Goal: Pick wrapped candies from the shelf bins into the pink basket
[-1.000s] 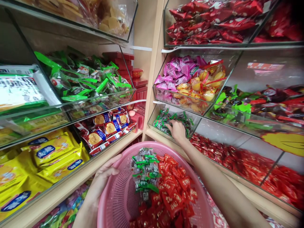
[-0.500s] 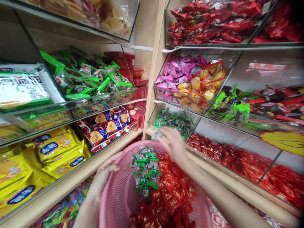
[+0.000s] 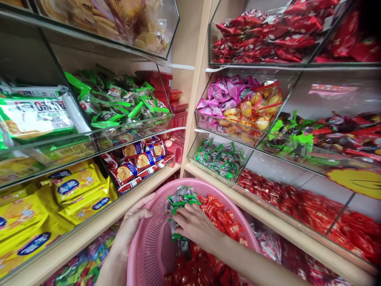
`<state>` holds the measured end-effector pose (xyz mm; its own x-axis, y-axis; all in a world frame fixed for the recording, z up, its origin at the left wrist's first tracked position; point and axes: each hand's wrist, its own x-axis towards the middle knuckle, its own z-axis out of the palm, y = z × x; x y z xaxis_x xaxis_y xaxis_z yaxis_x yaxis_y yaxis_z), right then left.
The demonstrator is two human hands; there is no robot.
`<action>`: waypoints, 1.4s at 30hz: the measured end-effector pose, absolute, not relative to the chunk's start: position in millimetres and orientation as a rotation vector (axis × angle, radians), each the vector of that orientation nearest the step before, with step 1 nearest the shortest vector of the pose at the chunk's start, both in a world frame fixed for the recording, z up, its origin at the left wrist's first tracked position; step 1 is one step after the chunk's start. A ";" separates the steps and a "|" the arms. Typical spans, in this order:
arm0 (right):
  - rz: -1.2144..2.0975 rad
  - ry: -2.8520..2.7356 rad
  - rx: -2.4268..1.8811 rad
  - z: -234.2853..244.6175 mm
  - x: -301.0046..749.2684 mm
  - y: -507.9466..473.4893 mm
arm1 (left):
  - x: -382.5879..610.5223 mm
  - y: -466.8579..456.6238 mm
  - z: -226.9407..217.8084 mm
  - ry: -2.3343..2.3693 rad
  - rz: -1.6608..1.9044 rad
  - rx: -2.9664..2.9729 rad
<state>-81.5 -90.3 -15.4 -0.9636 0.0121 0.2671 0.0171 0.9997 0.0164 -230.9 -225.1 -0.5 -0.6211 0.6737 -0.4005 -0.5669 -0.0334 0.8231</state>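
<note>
- Reaching into the pink basket (image 3: 150,242), as the head view shows, the right hand (image 3: 196,225) lies palm down over a pile of grey-and-green sweets (image 3: 181,198), fingers bent among the wrappers; whether it pinches one I cannot tell, as its fingertips are partly hidden.
- The left hand (image 3: 133,217) clasps the basket at its left rim, fingers and thumb drawn close around the edge, and holds nothing else that shows.
- The grey-and-green sweets sit toward the far side of the basket, touching the red sweets (image 3: 226,218) to their right; darker red sweets (image 3: 199,270) lie nearer the wearer.
- Small sweets (image 3: 218,157) in similar wrapping fill a glass bin just beyond the basket, low on the right-hand shelves, apart from both hands.
- On the left-hand shelves are yellow packets (image 3: 80,186) and red-and-blue biscuit packets (image 3: 143,161).
- The step in hand looks like putting sweets onto the pile, or arranging them there.
- The next move seems to call for loosening the right fingers and lifting clear without dragging wrappers, while the left hand steadies the basket.
</note>
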 end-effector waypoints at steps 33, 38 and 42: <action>-0.178 -2.570 -0.170 45.7 -100.3 -53.1 | -234.3 -224.9 -0.8 1.367 1.764 0.113; -0.293 -2.667 -0.451 69.0 -117.5 39.0 | -235.6 -225.1 -3.2 1.397 1.729 0.118; -0.336 -2.863 -0.432 60.5 -130.6 82.2 | -234.4 -224.2 -2.2 1.355 1.765 0.086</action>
<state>-130.6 82.2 60.5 -0.9310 0.2615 0.2547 0.3133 0.9304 0.1902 -234.4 -224.2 -2.2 -0.6075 0.6660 -0.4328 -0.5903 -0.0139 0.8071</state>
